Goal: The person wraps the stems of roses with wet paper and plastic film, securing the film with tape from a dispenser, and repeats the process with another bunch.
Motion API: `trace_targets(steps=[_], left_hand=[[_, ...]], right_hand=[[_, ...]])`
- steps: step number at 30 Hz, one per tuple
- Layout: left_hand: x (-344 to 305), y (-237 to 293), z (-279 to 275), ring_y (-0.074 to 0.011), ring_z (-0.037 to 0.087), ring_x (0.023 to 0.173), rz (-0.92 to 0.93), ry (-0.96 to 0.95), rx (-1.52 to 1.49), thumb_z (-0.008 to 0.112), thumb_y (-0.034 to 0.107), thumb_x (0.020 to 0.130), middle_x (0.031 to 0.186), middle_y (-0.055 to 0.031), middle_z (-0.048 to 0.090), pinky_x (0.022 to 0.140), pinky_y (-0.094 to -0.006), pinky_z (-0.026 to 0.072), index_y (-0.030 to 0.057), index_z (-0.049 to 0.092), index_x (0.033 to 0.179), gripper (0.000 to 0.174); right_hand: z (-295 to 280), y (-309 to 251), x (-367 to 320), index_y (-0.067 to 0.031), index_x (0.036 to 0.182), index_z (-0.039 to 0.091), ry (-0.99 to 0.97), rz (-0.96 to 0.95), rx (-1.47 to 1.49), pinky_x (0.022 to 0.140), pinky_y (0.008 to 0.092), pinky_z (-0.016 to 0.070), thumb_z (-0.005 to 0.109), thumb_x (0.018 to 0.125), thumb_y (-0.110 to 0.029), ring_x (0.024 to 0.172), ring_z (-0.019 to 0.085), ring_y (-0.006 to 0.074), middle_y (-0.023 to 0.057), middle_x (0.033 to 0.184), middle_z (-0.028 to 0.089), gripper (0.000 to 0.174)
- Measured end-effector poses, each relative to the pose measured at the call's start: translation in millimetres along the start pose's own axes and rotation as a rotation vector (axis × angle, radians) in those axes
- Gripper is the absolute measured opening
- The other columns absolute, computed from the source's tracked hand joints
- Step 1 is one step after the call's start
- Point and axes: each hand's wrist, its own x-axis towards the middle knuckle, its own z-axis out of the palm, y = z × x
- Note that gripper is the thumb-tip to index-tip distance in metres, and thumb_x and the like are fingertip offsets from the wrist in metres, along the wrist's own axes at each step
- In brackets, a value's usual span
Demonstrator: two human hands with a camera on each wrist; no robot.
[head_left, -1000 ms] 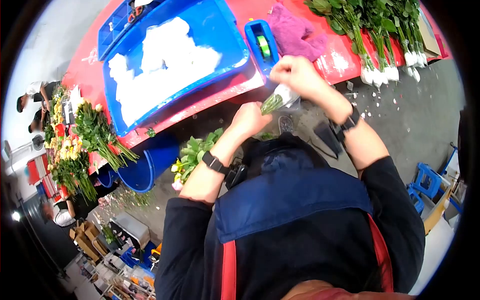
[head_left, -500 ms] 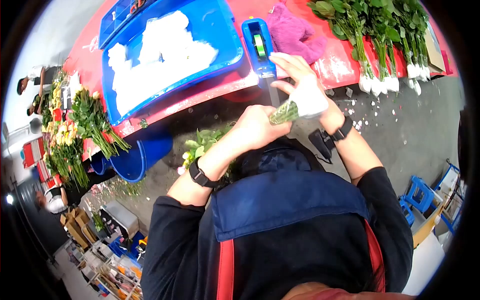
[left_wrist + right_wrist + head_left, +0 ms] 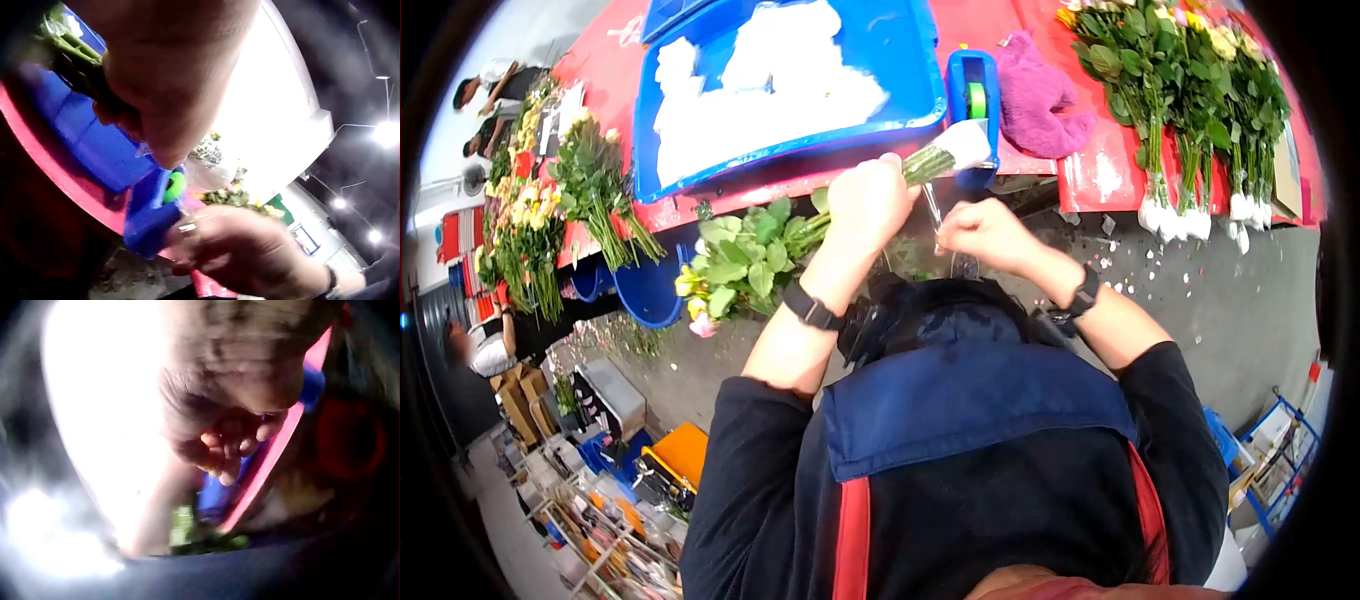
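In the head view my left hand (image 3: 870, 203) grips the stems of a bunch of flowers, its leaves (image 3: 745, 262) to the lower left and its white-wrapped stem end (image 3: 965, 145) to the upper right, over a blue tape dispenser (image 3: 990, 100). Just below that end, my right hand (image 3: 990, 235) pinches a thin clear strip (image 3: 935, 207) with curled fingers. The left wrist view shows the left hand (image 3: 181, 75) around green stems (image 3: 78, 51), with the right hand (image 3: 247, 247) beside the dispenser (image 3: 147, 215). The right hand (image 3: 240, 375) has curled fingers in the right wrist view.
A blue tray (image 3: 790, 150) of white material lies on the red table (image 3: 1090, 190), left of a pink cloth (image 3: 1040, 100). Wrapped bunches (image 3: 1185, 130) lie at the right, more flowers (image 3: 590, 180) at the left. A blue bucket (image 3: 650, 295) stands below the table edge.
The left hand has moved up and left, with the bunch's wrapped end now above the right hand. The right hand has closed from spread fingers and dropped lower, away from the wrapped end.
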Motion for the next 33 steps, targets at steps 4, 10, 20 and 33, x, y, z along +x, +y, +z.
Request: trace_targets(steps=[4,10,20,33], left_hand=[[-18,-15,30,-0.0321,0.067,0.069,0.252,-0.022,-0.001,0.07,0.028,0.073,0.07,-0.0144,0.065,0.062,-0.042,0.0542,0.0066,0.063,0.079,0.023],[-40,-3,-12,-0.0323,0.067,0.072,0.19,-0.276,-0.072,0.067,0.03,0.073,0.07,-0.0164,0.065,0.067,-0.0437,0.0535,0.0053,0.066,0.077,0.025],[-40,-15,-42,-0.0362,0.063,0.067,0.039,-0.539,-0.565,0.067,0.025,0.071,0.07,-0.0224,0.062,0.064,-0.0403,0.0493,-0.0014,0.065,0.08,0.028],[13,94,-3,-0.0234,0.067,0.056,0.569,0.02,0.272,0.061,0.02,0.077,0.064,-0.0108,0.065,0.047,-0.0343,0.052,0.0078,0.06,0.074,0.012]], right_hand=[[-3,-57,18,0.0001,0.083,0.067,-0.03,0.32,0.6,0.062,0.0237,0.0477,0.057,0.086,-0.01,0.066,0.061,0.0108,0.0067,0.078,0.067,0.014],[-25,-98,54,0.0082,0.12,0.054,-0.044,0.392,0.323,0.04,0.0183,0.0425,0.058,0.091,-0.009,0.053,0.061,0.0112,0.0146,0.099,0.07,0.034],[-30,-1,11,-0.0001,0.113,0.063,-0.088,-0.258,-0.15,0.085,0.0315,0.0501,0.067,0.081,-0.006,0.097,0.063,0.0152,0.0073,0.105,0.068,0.033],[-52,-66,-84,0.0,0.117,0.056,0.656,-0.397,-0.717,0.078,0.0378,0.051,0.073,0.077,-0.018,0.094,0.064,0.0288,0.0158,0.11,0.063,0.047]])
